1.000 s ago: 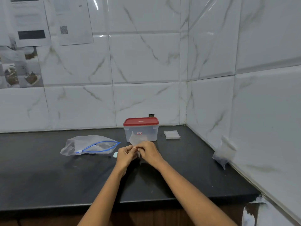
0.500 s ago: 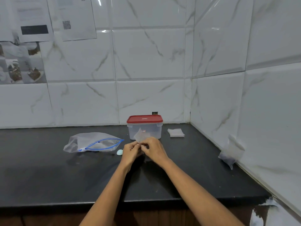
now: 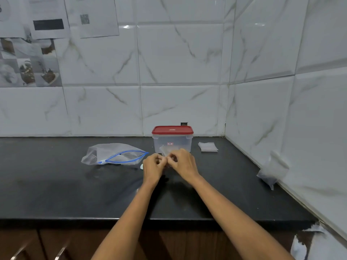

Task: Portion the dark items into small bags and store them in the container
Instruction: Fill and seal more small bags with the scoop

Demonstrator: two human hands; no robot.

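Nearest, a dark worktop [image 3: 56,194] edge. Above its middle, left hand [image 3: 153,167] and right hand [image 3: 183,164] knuckle to knuckle, fingers of both curled, pinching a small clear bag [image 3: 164,150]; contents hidden. Just left, a pale small object [image 3: 141,166] and a large zip bag [image 3: 114,154] with blue seal, lying flat. Behind the hands, red-lidded container [image 3: 172,139], lid on. Right of it, stacked small bags [image 3: 207,146]. Against the right wall, another clear bag [image 3: 272,171].

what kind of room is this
Most likely a home kitchen: a dark stone countertop set against marble-look wall tiles, wooden cabinet fronts with handles below, and a red-lidded food container.
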